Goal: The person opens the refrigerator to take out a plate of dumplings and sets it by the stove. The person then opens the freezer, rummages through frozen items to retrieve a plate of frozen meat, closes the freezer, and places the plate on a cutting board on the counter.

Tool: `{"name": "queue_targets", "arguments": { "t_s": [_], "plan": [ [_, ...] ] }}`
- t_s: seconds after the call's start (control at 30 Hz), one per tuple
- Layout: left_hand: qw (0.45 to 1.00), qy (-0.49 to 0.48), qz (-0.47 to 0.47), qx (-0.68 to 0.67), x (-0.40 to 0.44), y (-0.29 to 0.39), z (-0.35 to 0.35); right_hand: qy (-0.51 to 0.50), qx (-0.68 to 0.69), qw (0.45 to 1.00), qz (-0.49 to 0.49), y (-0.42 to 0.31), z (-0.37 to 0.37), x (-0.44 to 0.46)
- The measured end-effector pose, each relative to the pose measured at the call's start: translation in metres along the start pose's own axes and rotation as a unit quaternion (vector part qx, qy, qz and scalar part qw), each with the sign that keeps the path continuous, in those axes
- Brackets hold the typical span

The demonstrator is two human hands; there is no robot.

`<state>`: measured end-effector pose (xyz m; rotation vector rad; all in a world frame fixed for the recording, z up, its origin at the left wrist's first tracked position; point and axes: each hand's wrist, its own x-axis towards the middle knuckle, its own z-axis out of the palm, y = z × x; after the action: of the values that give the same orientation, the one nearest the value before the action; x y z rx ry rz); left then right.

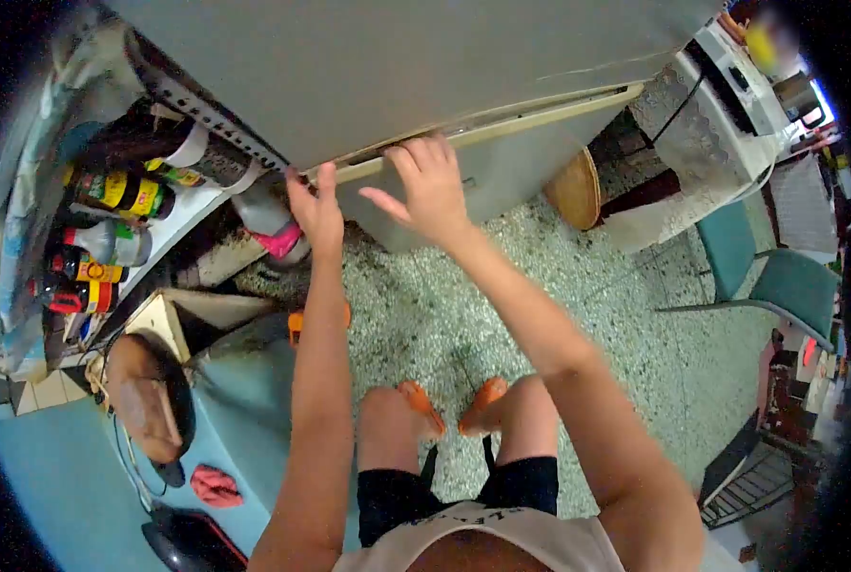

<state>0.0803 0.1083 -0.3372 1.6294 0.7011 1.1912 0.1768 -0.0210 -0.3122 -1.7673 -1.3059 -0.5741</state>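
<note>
Grey refrigerator (378,67): directly ahead of both hands; cream edge strip (549,112) along its front, long axis left to right.
Speckled floor (502,296): in front of refrigerator.
Blue surface (53,467): left of refrigerator, nearer the person.
Green chair (792,286): right of refrigerator.
Right hand (432,191): open, fingers bent at refrigerator's strip, thumb spread.
Left hand (318,214): open, at strip's left end; contact unclear.
Bottles (113,191): left of refrigerator.

The top edge cuts off the grey panel (397,67), and a yellow object (761,46), upper right, is blurred.
</note>
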Motion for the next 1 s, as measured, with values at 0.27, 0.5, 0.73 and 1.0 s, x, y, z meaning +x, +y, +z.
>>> {"name": "queue_targets", "arguments": {
  "t_s": [0.27, 0.5, 0.73, 1.0],
  "plan": [
    [0.973, 0.166, 0.136, -0.087, 0.005, -0.041, 0.03, 0.128, 0.019, 0.991, -0.026, 0.013, 0.037, -0.004],
    [0.967, 0.148, 0.184, -0.098, 0.01, -0.038, 0.031, 0.239, 0.015, 0.967, -0.082, 0.022, 0.057, 0.002],
    [0.952, 0.202, 0.232, -0.008, 0.005, -0.027, 0.029, 0.28, 0.006, 0.954, -0.111, 0.021, 0.058, 0.005],
    [0.964, 0.189, 0.188, -0.025, -0.061, -0.009, 0.026, 0.197, -0.013, 0.975, -0.097, 0.008, 0.01, -0.034]
  ]
}}
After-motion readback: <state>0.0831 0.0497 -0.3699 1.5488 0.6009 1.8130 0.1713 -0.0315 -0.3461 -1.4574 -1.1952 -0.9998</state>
